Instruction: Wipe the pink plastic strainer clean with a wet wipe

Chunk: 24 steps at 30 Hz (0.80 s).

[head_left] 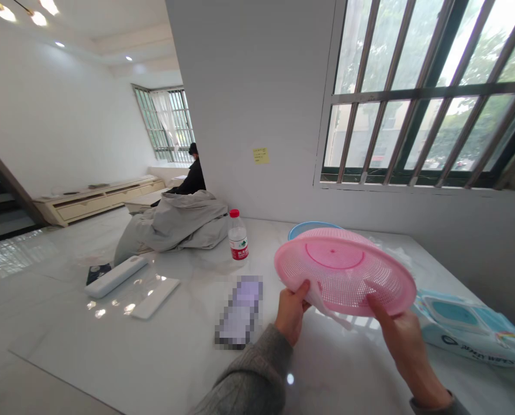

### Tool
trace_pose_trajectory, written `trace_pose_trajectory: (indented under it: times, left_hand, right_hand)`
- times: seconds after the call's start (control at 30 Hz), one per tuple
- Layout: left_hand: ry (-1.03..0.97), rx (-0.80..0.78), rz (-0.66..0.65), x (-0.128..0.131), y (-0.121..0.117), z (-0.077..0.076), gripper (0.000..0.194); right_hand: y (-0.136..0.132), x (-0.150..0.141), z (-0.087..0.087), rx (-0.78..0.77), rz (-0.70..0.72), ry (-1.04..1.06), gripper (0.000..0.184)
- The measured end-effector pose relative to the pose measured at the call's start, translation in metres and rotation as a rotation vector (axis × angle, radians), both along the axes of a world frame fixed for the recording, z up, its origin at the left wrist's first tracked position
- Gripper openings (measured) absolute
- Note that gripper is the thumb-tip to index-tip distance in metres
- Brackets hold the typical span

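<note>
A round pink plastic basket (348, 276) with mesh sides is held tilted above the white table, its solid base disc facing up. At its near left edge my left hand (292, 311) is closed, pinching a white wipe (324, 300) against the mesh. My right hand (398, 337) grips the near right rim, thumb on the outside and its other fingers mostly hidden underneath. Behind the pink basket a blue basket (311, 226) shows only in part. A pack of wipes (473, 328) lies to the right, close to my right hand.
A water bottle (239, 236) with a red cap stands near the wall. Left of my hands lie a blurred phone (240, 314), a white flat piece (157, 298), a long white box (116, 276) and grey cloth (183, 222). A person (192, 176) sits beyond the wall.
</note>
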State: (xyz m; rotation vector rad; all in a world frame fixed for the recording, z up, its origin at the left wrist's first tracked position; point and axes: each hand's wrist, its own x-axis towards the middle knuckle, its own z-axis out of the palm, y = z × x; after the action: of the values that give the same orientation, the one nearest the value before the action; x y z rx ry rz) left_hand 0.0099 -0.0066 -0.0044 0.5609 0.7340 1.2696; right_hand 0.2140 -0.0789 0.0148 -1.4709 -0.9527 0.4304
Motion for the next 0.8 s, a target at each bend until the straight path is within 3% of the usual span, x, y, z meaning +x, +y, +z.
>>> trace_pose_trajectory:
  times: [0.1, 0.2, 0.4, 0.57, 0.8]
  left_hand:
    - [0.007, -0.027, -0.049, 0.003, -0.003, -0.001, 0.043]
    - [0.02, -0.032, -0.033, -0.001, 0.0, 0.0, 0.038]
    - [0.028, 0.014, 0.044, -0.011, 0.006, 0.004, 0.039]
    - [0.018, -0.036, -0.007, -0.009, 0.002, 0.004, 0.033]
    - [-0.007, -0.083, -0.071, -0.005, -0.003, 0.005, 0.026]
  right_hand:
    - [0.003, -0.026, -0.016, 0.042, 0.148, 0.148, 0.07]
    - [0.006, -0.03, -0.02, 0.002, 0.249, 0.278, 0.066]
    - [0.003, 0.0, 0.004, -0.039, 0.104, 0.207, 0.059]
    - [0.002, -0.022, -0.007, 0.039, 0.244, 0.273, 0.064]
    - [0.001, -0.033, -0.013, -0.045, 0.337, 0.523, 0.058]
